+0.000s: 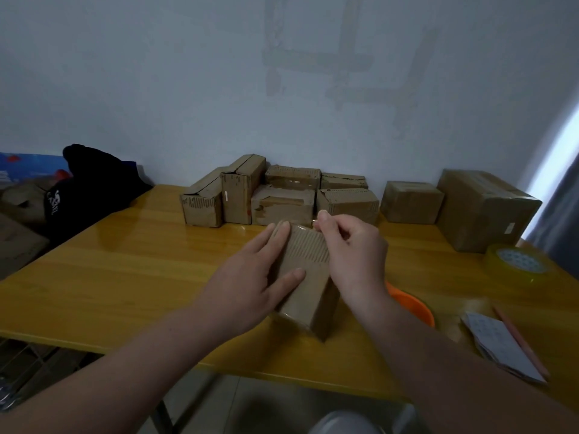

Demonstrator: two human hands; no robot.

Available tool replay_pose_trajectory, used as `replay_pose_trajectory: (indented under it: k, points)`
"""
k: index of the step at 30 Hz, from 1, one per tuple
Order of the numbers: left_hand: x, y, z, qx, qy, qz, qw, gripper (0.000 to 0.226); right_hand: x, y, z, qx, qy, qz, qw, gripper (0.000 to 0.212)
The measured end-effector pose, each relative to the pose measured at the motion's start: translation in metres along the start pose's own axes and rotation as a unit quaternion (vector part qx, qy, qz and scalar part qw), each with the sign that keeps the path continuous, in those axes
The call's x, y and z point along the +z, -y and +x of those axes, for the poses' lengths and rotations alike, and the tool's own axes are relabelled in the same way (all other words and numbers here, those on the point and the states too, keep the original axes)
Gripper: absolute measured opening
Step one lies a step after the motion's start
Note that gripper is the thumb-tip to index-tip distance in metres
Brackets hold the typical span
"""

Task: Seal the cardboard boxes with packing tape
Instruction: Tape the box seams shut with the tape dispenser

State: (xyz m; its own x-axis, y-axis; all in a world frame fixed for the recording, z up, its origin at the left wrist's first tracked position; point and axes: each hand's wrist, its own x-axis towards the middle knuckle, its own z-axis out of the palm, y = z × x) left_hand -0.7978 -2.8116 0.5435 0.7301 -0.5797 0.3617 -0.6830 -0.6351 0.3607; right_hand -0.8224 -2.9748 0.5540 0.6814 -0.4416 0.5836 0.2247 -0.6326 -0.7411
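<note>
Nothing legible anywhere

White print (51,203) on the black garment (94,183) at nine o'clock is too blurred to read. The small white label (510,228) on the large box (482,208) at two o'clock and the white sticker (226,195) on the upright box (241,198) at twelve show no readable characters.

Counter (125,277): small box (308,296) sitting near centre. Cluster of boxes (282,195) standing far centre against the wall, with a medium box (410,202) and a larger box (482,211) standing to its right. Tape roll (517,264) lying at the right edge. Bowl (413,305) sitting just right of the small box. Stack of cards (498,343) and pencil (520,339) lying near right. Bag (91,186) resting far left.
</note>
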Motion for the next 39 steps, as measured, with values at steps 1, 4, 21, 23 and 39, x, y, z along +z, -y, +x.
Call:
replay_pose_trajectory:
  k: [1, 4, 21, 23, 39]
  points:
    - [0.002, 0.002, -0.001, 0.007, -0.005, -0.003, 1.000, 0.082, 0.001, 0.000, -0.003, -0.022, -0.008, 0.003, 1.000, 0.027]
    - [0.003, 0.011, -0.006, 0.030, -0.040, -0.076, 0.996, 0.065, 0.001, -0.003, -0.010, -0.088, -0.019, 0.023, 0.996, 0.026]
    - [0.029, 0.043, -0.023, 0.093, -0.078, -0.189, 0.974, 0.011, -0.020, -0.049, -0.058, -0.330, 0.216, -0.075, 0.916, 0.034]
    - [0.030, 0.044, -0.023, 0.118, -0.086, -0.151, 0.978, 0.006, -0.027, -0.046, -0.053, -0.341, 0.257, -0.084, 0.900, 0.044]
    - [0.020, 0.056, -0.017, -0.062, 0.068, -0.388, 0.917, 0.061, -0.018, -0.034, -0.032, -0.465, 0.390, -0.434, 0.666, 0.097]
